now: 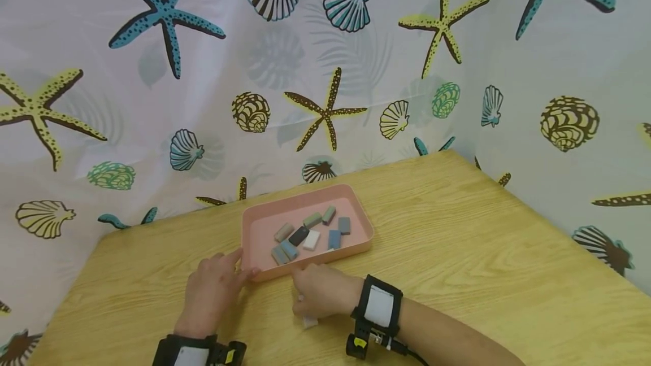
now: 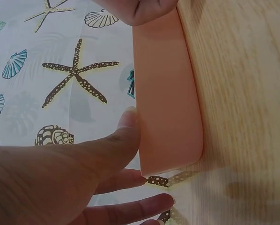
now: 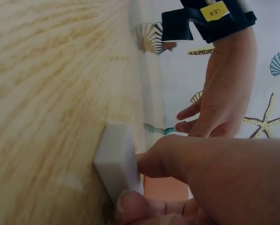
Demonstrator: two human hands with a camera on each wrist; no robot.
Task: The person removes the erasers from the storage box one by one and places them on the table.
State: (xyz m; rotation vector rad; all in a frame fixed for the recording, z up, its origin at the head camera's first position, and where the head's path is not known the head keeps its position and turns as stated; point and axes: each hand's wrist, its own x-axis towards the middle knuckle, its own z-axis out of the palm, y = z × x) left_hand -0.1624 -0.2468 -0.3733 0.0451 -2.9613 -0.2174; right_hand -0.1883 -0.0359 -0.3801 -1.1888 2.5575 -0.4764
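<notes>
Nearest, we are wearing a black strap (image 1: 188,343). Our right hand (image 1: 325,290) is pinching a white block (image 3: 116,161) at the table (image 1: 458,253), before the pink tray (image 1: 259,236); our left hand (image 1: 216,284), fingers spread, is touching its corner. We are risking a drop if the pinch loosens.

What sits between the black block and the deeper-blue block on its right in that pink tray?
A white block lies between the black block and the deeper-blue block in the pink tray; the head view shows this.
</notes>
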